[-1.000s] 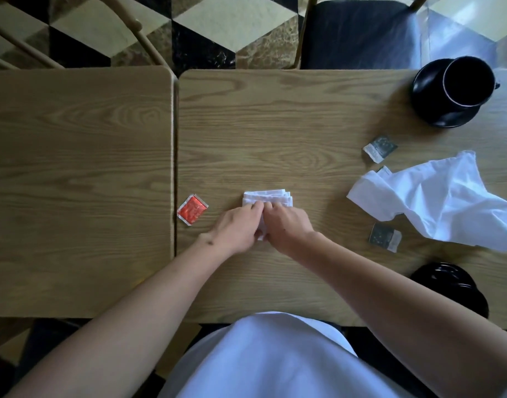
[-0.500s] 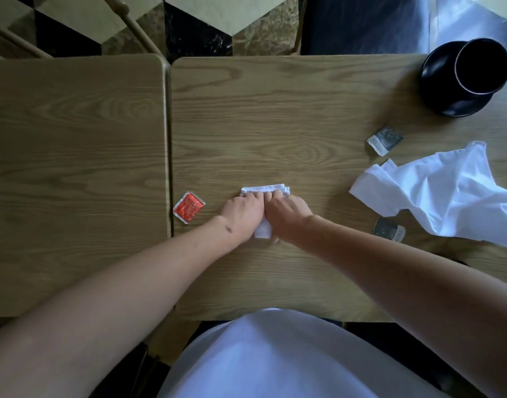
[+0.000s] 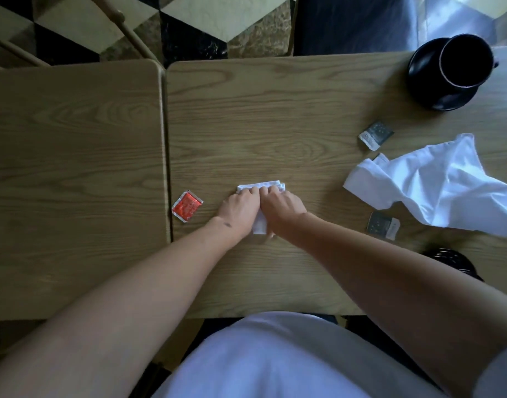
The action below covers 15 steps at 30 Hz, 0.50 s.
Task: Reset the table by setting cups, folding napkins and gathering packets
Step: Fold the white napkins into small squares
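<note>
Napkin [image 3: 260, 187] folded small — my left hand [image 3: 238, 207] and right hand [image 3: 281, 207] press it flat; packet [image 3: 187, 205] print unreadable.

Wooden chair [image 3: 123, 27], checkered floor [image 3: 195, 21]
</note>
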Motion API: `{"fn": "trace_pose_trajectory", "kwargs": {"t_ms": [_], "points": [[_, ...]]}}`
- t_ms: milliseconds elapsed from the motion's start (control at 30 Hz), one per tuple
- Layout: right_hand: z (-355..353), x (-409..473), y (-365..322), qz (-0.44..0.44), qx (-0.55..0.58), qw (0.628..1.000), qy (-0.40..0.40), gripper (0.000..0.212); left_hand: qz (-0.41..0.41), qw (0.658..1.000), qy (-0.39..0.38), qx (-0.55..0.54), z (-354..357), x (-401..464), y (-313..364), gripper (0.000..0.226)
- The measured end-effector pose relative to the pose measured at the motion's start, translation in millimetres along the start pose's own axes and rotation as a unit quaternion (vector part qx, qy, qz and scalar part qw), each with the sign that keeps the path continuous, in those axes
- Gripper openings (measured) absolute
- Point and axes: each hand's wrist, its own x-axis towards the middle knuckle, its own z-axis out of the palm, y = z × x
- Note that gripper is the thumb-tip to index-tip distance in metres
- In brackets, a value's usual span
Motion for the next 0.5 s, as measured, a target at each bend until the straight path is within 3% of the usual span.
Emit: {"fn": "trace_pose_trajectory", "kwargs": {"t_ms": [100,167,233,333,400,500], "points": [[11.3,-13.4,-2.2,0.025,0.099,0.993,0.053,0.057,-0.073,0.986,0.039,-0.142,8.6,-20.1,0.3,0.033],[26.4,-28.6,2.0,0.058,0.217,0.968,0.110,0.036,-0.178,0.920,0.114,-0.330,18.7,-36.4,-0.9,0.025],[43.7,-42.8,9.4,0.139,0.343,0.912,0.177,0.032,-0.269,0.829,0.162,-0.463,28.4,-44.9,-6.2,0.024],[53.7,-52.0,13.8,0.260,0.535,0.785,0.173,0.032,-0.311,0.726,0.103,-0.604,33.5,-44.9,-7.0,0.048],[57.4,-48.3,14.2,0.269,0.611,0.732,0.138,0.024,-0.300,0.710,0.066,-0.634,32.2,-42.9,-3.9,0.045],[51.2,-51.3,19.8,0.259,0.658,0.704,0.058,0.028,-0.272,0.697,-0.001,-0.663,21.8,-46.3,-0.8,0.014]]}}
